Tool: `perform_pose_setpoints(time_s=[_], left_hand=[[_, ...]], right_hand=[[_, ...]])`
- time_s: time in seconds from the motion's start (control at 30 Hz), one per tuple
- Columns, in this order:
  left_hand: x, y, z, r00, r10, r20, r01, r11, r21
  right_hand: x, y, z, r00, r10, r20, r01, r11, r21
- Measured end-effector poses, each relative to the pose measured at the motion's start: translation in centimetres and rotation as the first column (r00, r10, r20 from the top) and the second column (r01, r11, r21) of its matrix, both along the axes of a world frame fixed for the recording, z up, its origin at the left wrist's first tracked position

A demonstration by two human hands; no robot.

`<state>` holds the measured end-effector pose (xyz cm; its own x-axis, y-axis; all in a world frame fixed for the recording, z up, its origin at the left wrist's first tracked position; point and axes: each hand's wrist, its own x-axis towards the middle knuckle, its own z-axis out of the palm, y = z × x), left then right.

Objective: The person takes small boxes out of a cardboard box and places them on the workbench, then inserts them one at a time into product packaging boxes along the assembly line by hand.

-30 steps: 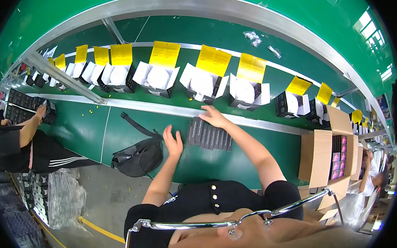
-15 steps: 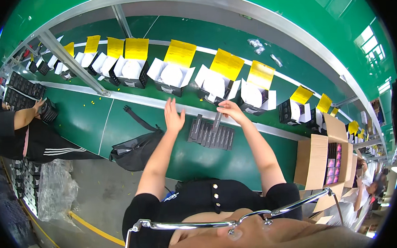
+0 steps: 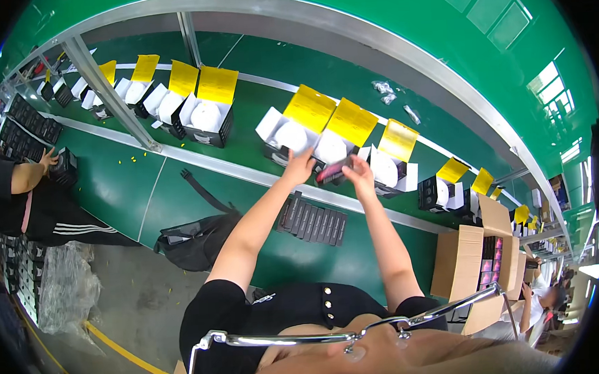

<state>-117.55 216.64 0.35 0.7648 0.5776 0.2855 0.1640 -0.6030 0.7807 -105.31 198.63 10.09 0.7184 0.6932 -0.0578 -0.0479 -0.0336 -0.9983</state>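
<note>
My right hand (image 3: 360, 175) pinches a small dark box (image 3: 333, 172) with a pink face, tilted in front of the open cartons. My left hand (image 3: 300, 167) is at the front edge of an open black carton (image 3: 277, 152) with white flaps, a yellow lid flap and a round white item (image 3: 291, 136) inside. Its fingers seem to grip that edge, though their tips are partly hidden. Right beside it stands a second open carton with a white item (image 3: 329, 147). Nearer to me, several small black boxes (image 3: 313, 221) lie in a row on the green table.
More open cartons (image 3: 204, 117) line the green belt behind a metal rail (image 3: 217, 165). A black bag (image 3: 197, 241) lies left on the table edge. A brown cardboard box (image 3: 456, 263) stands right. At far left, a co-worker's hand (image 3: 47, 159) touches a black box.
Both hands have moved forward to the cartons. My right hand has lifted a small box from the row. The carton by my left hand has shifted right, close against its neighbour.
</note>
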Motion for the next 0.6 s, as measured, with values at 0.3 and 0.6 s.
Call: perform_pose_setpoints(time_s=[0.3, 0.6], left_hand=[[-10.3, 1.5, -1.0, 0.910, 0.247, 0.334, -0.084, 0.896, -0.435], [-19.6, -2.6, -8.7, 0.935, 0.340, 0.102, -0.327, 0.937, -0.122]], right_hand=[[3.0, 12.9, 4.9, 0.784, -0.021, 0.620, 0.142, 0.979, -0.146], [1.3, 22.0, 1.5, 0.428, 0.618, 0.660, 0.252, 0.619, -0.744]])
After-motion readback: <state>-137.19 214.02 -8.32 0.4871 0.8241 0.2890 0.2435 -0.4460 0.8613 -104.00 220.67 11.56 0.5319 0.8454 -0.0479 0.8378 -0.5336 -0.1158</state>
